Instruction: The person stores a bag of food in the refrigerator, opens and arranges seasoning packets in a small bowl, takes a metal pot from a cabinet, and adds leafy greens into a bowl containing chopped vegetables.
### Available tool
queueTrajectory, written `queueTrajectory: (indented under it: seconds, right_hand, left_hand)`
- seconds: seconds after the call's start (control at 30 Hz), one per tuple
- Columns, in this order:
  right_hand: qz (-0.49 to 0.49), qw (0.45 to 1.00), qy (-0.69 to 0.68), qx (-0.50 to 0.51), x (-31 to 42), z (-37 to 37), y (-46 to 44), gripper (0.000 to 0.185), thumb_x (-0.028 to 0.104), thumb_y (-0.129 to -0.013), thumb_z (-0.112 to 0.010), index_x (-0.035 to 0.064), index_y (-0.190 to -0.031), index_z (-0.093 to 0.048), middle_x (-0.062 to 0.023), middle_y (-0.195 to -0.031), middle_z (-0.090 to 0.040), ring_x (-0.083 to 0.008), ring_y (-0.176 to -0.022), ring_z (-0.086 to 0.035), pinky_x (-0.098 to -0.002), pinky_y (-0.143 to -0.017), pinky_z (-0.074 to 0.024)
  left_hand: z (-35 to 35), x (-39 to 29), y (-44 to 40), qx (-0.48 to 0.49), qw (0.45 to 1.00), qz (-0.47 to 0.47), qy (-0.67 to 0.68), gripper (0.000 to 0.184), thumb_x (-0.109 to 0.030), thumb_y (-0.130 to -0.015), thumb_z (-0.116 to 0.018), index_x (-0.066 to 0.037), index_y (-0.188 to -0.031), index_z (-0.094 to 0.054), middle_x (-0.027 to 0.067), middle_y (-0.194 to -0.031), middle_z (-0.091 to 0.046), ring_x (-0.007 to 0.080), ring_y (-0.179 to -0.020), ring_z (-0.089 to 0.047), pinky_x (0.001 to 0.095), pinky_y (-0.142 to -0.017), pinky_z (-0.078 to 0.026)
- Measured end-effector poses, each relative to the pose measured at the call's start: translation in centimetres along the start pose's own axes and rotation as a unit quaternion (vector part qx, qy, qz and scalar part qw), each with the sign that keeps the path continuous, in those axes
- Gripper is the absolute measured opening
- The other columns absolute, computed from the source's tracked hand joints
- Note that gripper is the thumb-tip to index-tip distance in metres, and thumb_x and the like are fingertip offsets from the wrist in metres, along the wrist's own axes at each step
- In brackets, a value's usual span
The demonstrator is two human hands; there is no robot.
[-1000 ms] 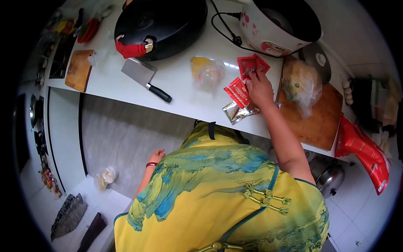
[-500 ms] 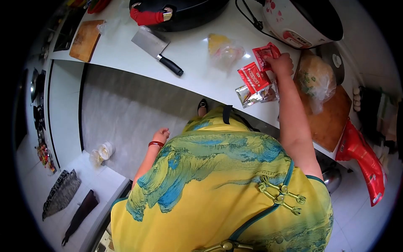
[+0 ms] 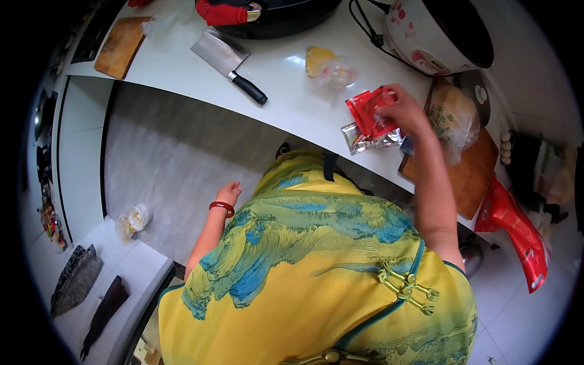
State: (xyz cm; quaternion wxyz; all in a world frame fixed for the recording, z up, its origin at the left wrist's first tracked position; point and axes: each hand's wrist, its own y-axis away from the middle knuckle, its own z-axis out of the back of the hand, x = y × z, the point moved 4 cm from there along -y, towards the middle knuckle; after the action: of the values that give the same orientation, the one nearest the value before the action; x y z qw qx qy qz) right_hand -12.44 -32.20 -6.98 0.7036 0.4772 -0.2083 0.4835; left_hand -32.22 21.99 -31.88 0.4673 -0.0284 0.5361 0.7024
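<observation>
My right hand (image 3: pixel 406 112) is closed on a red packet (image 3: pixel 382 102) above the counter's front edge. Another red packet (image 3: pixel 365 118) lies partly under it, overlapping a silver foil packet (image 3: pixel 360 141). Beside my body hangs my left hand (image 3: pixel 227 194), a red bangle (image 3: pixel 221 208) at its wrist. It holds nothing, and its fingers are loosely bent and slightly apart. Left of the packets, a clear plastic bag with something yellow (image 3: pixel 320 61) rests on the counter. A bagged round pale item (image 3: pixel 453 115) sits to the right of my right hand.
A cleaver (image 3: pixel 225 55) lies on the white counter (image 3: pixel 286 91), handle toward the front edge. Behind are a black pan (image 3: pixel 286 21) and a white rice cooker (image 3: pixel 420 42) with its cord. Cutting boards stand left (image 3: pixel 121 48) and right (image 3: pixel 471 182). A red bag (image 3: pixel 514 228) hangs at right.
My right hand has moved down and toward me with a red packet, now overlapping the other packets. My left hand stays at my side, and the camera view has shifted slightly.
</observation>
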Motion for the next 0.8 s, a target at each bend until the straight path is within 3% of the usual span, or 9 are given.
queueTrajectory:
  seconds: [0.03, 0.13, 0.23, 0.37, 0.47, 0.57, 0.63, 0.77, 0.8]
  right_hand:
    - [-0.017, 0.998, 0.056, 0.021, -1.2, -1.5, -0.2, 0.067, 0.01, -0.063, -0.077, 0.0011, -0.122, -0.047, -0.0173, -0.104, -0.061, -0.0253, -0.095, -0.061, -0.033, -0.082, -0.0499]
    - [-0.031, 0.973, 0.22, -0.069, -1.2, -3.9, 0.2, 0.076, 0.018, -0.059, -0.079, 0.0024, -0.124, -0.044, -0.0222, -0.105, -0.061, -0.0329, -0.096, -0.061, -0.0383, -0.084, -0.0483]
    - [-0.064, 0.967, 0.229, -0.087, -2.2, -4.1, -0.3, 0.063, 0.017, -0.059, -0.078, 0.0008, -0.114, -0.052, -0.0206, -0.099, -0.064, -0.0332, -0.091, -0.063, -0.0381, -0.082, -0.0486]
    - [-0.033, 0.995, 0.083, -0.053, -3.0, -3.2, -0.3, 0.04, 0.013, -0.064, -0.075, -0.0005, -0.098, -0.059, -0.0148, -0.087, -0.066, -0.0258, -0.079, -0.065, -0.0344, -0.073, -0.0505]
    - [-0.024, 0.994, -0.096, -0.038, -2.4, -2.2, 1.1, 0.027, 0.006, -0.074, -0.067, -0.0002, -0.098, -0.058, -0.0077, -0.084, -0.064, -0.0167, -0.075, -0.064, -0.0299, -0.066, -0.0523]
    - [-0.001, 0.973, -0.227, -0.04, 1.2, -2.0, 4.7, 0.026, 0.005, -0.074, -0.067, -0.001, -0.097, -0.058, -0.0076, -0.081, -0.064, -0.0152, -0.069, -0.063, -0.0292, -0.063, -0.0523]
    - [0.008, 0.961, -0.278, 0.011, 3.2, -3.0, 6.7, 0.03, 0.005, -0.076, -0.066, -0.0014, -0.103, -0.056, -0.0083, -0.088, -0.064, -0.0139, -0.074, -0.063, -0.0278, -0.067, -0.0526]
    - [0.034, 0.959, -0.278, 0.042, 2.2, -8.5, 6.8, 0.036, 0.016, -0.079, -0.066, -0.0028, -0.107, -0.054, -0.0132, -0.094, -0.063, -0.0216, -0.083, -0.062, -0.0333, -0.075, -0.0498]
    - [0.072, 0.989, -0.128, -0.011, 2.7, -8.7, 6.9, 0.04, 0.02, -0.08, -0.065, -0.0035, -0.11, -0.052, -0.0165, -0.098, -0.06, -0.0262, -0.089, -0.06, -0.0359, -0.081, -0.0471]
  left_hand:
    - [0.3, -3.1, 0.8, 0.004, 1.0, -0.002, -0.002, 0.037, -0.019, -0.083, -0.061, 0.001, -0.114, -0.057, 0.0167, -0.106, -0.064, 0.0238, -0.098, -0.062, 0.032, -0.086, -0.047]
    - [0.7, -9.1, 1.7, 0.013, 0.999, -0.04, -0.012, 0.037, -0.019, -0.084, -0.06, 0.002, -0.115, -0.056, 0.0168, -0.109, -0.063, 0.0241, -0.101, -0.061, 0.0319, -0.088, -0.046]
    - [0.7, -15.0, 3.1, 0.035, 0.994, -0.101, 0.025, 0.035, -0.015, -0.087, -0.058, 0.001, -0.118, -0.054, 0.0141, -0.111, -0.062, 0.0206, -0.103, -0.059, 0.0305, -0.089, -0.046]
    - [0.5, -25.4, 5.8, 0.096, 0.97, -0.196, 0.103, 0.037, -0.014, -0.088, -0.057, 0.002, -0.122, -0.051, 0.0132, -0.113, -0.06, 0.0195, -0.104, -0.057, 0.0295, -0.09, -0.045]
    - [-1.2, -31.7, 7.0, 0.225, 0.915, -0.225, 0.25, 0.041, -0.013, -0.088, -0.058, 0.002, -0.124, -0.048, 0.0136, -0.116, -0.058, 0.0199, -0.105, -0.057, 0.0301, -0.09, -0.045]
    - [-3.6, -35.9, 6.1, 0.296, 0.885, -0.225, 0.282, 0.052, -0.017, -0.087, -0.061, 0.0, -0.131, -0.04, 0.0143, -0.124, -0.052, 0.0219, -0.11, -0.054, 0.0312, -0.092, -0.045]
    - [-5.3, -38.5, 5.9, 0.338, 0.836, -0.232, 0.365, 0.057, -0.019, -0.086, -0.062, -0.002, -0.134, -0.036, 0.0139, -0.128, -0.048, 0.0233, -0.114, -0.051, 0.0343, -0.094, -0.044]
    - [-7.0, -41.5, 7.8, 0.474, 0.675, -0.146, 0.547, 0.064, -0.023, -0.086, -0.063, -0.006, -0.137, -0.029, 0.0133, -0.133, -0.043, 0.0266, -0.119, -0.047, 0.0427, -0.1, -0.041]
    - [-7.5, -40.5, 6.8, 0.45, 0.694, -0.133, 0.547, 0.058, -0.019, -0.087, -0.061, -0.007, -0.135, -0.032, 0.013, -0.13, -0.045, 0.0278, -0.12, -0.047, 0.0473, -0.1, -0.042]
